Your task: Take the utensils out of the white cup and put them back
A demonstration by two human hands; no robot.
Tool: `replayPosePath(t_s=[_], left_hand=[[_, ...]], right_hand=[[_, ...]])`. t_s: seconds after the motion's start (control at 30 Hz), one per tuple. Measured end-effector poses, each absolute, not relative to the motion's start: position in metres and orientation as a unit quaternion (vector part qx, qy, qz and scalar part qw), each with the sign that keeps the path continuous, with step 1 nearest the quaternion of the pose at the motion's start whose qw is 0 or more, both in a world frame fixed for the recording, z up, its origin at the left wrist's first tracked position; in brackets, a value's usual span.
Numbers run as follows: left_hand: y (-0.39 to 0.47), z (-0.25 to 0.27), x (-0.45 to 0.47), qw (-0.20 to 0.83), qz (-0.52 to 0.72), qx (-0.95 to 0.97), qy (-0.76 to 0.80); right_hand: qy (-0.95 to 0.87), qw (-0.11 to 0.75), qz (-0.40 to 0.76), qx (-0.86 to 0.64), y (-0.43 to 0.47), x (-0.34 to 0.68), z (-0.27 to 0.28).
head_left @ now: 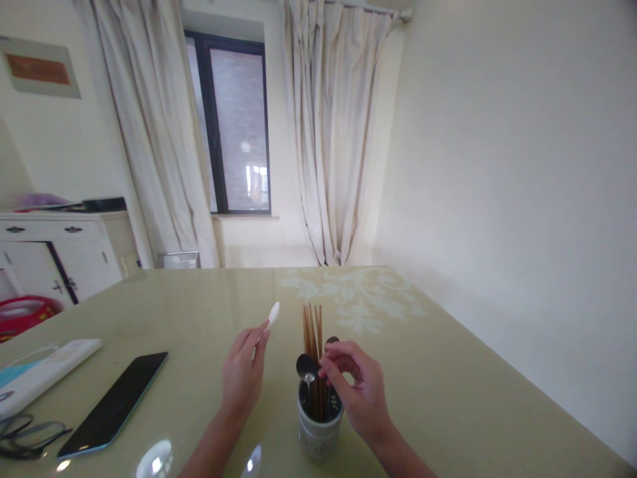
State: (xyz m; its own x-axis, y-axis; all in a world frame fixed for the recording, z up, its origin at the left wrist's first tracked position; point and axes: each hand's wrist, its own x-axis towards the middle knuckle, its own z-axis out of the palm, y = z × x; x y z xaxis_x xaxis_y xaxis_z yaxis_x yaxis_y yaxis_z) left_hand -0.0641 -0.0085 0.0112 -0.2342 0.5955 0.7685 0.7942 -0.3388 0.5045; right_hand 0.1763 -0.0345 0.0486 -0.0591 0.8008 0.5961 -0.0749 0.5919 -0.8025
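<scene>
Raised over the table, my left hand (pixel 243 372) pinches a white spoon (pixel 273 313) whose pale end sticks up past the fingertips. To its right stands a pale cup-shaped utensil holder (pixel 321 438) with an open top. Several brown wooden chopsticks (pixel 312 328) rise from it, along with a dark spoon (pixel 305 365) that leans left. My right hand (pixel 355 385) is at the holder's right side, thumb and finger pinched together beside the chopsticks. Just behind those fingers shows a second dark spoon head (pixel 332 340); whether they grip it is hidden.
On the left of the glossy table (pixel 199 305) lie a dark tablet-like device (pixel 117 401), a long white device (pixel 50 375) and eyeglasses (pixel 30 435). A wall (pixel 522 199) runs along the right edge. Curtains (pixel 338 133) and a white cabinet (pixel 84 245) stand beyond.
</scene>
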Motion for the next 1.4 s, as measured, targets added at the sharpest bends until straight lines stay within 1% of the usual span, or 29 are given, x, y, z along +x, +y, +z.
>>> replayPosePath(t_s=[0.13, 0.27, 0.33, 0.43, 0.5, 0.73, 0.83, 0.93, 1.0, 1.2, 1.27, 1.4], left_hand=[[-0.022, 0.020, -0.062, 0.142, -0.594, -0.610, -0.505], [-0.041, 0.033, -0.053, 0.217, -0.612, -0.663, -0.372], [-0.053, 0.042, -0.044, 0.239, -0.576, -0.717, -0.310], [-0.066, 0.054, -0.030, 0.244, -0.487, -0.807, -0.227], [-0.070, 0.060, -0.023, 0.240, -0.463, -0.828, -0.204], [-0.067, 0.059, -0.019, 0.249, -0.429, -0.842, -0.213], [-0.066, 0.054, -0.018, 0.256, -0.423, -0.841, -0.221], [-0.064, 0.049, -0.017, 0.242, -0.448, -0.828, -0.234], [-0.063, 0.045, -0.016, 0.229, -0.474, -0.811, -0.256], [-0.057, 0.027, -0.016, 0.192, -0.515, -0.764, -0.338], [-0.055, 0.020, -0.016, 0.174, -0.519, -0.759, -0.351], [-0.051, 0.011, -0.015, 0.119, -0.536, -0.753, -0.362]], right_hand=[[-0.627, 0.633, 0.350, -0.291, -0.034, 0.178, 0.049], [-0.616, 0.642, 0.348, -0.294, -0.035, 0.182, 0.051], [-0.617, 0.647, 0.349, -0.281, -0.037, 0.184, 0.053], [-0.620, 0.650, 0.353, -0.263, -0.041, 0.185, 0.057], [-0.613, 0.648, 0.365, -0.264, -0.043, 0.186, 0.061], [-0.591, 0.656, 0.393, -0.256, -0.043, 0.191, 0.066], [-0.567, 0.675, 0.370, -0.293, -0.040, 0.192, 0.067], [-0.548, 0.701, 0.330, -0.315, -0.034, 0.196, 0.066], [-0.568, 0.692, 0.310, -0.320, -0.030, 0.199, 0.064], [-0.691, 0.607, 0.255, -0.298, -0.026, 0.200, 0.059], [-0.702, 0.605, 0.241, -0.290, -0.025, 0.199, 0.059], [-0.653, 0.644, 0.220, -0.332, -0.017, 0.201, 0.054]])
